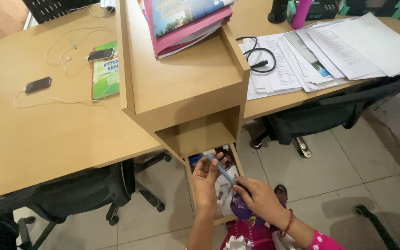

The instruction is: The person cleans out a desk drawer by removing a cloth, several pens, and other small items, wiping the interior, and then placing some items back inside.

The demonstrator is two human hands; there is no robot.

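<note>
Lower centre of frame: I see my left hand [205,178] and right hand [260,199] over an open drawer [191,185]. Item held: blue pen [222,171], left fingers pinched on its upper end, right fingers closed on its lower end. Upper left: two phones [38,84] with cables on the desk [47,134].

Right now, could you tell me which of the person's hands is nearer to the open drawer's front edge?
Right. The right hand sits low by the drawer's front edge, while the left hand is further in, both holding a blue pen.
</note>
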